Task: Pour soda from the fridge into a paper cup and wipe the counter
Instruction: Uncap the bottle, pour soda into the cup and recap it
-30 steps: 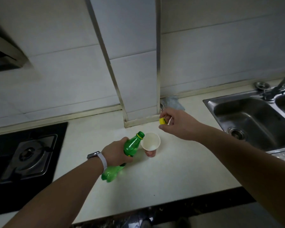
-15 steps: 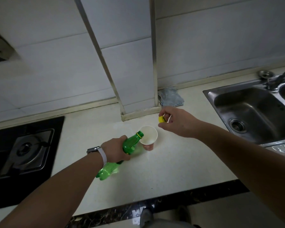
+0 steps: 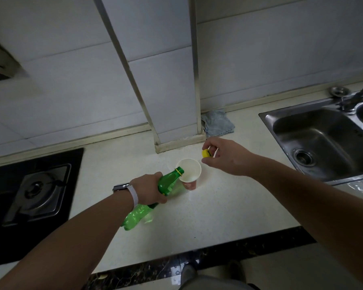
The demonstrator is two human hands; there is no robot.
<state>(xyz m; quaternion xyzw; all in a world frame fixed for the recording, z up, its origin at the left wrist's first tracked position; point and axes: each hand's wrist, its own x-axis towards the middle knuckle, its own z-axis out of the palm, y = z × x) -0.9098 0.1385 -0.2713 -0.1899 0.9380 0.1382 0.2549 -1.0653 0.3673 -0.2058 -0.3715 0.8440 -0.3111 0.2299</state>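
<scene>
Pouring step, seen from above the counter [image 3: 208,216], read left to right. At 9 o'clock of the cup sits a gas burner [image 3: 38,190] set in black glass, well apart from the work. The left hand [image 3: 149,190] has its fingers curled round the middle of the green bottle [image 3: 168,183], which is tipped with its base low toward 7 o'clock and its open yellow-ringed mouth resting just over the near rim of the paper cup [image 3: 189,174]. The cup stands upright on the counter, unsupported; whether liquid is running yet cannot be told, though the inside looks pale and nearly empty. At 1 o'clock of the cup the right hand [image 3: 224,155] hovers, thumb and forefinger pinching the yellow cap [image 3: 206,153], the other fingers loosely bent. At 12 to 1 o'clock a grey cloth [image 3: 217,123] lies crumpled against the wall corner; at 2 to 3 o'clock is the steel sink [image 3: 323,143].

To pour well, I would judge: raise the bottle's base slowly, keep the mouth inside the rim without pushing on it, since a light cup tips easily, and stop short of the brim so foam stays in
</scene>
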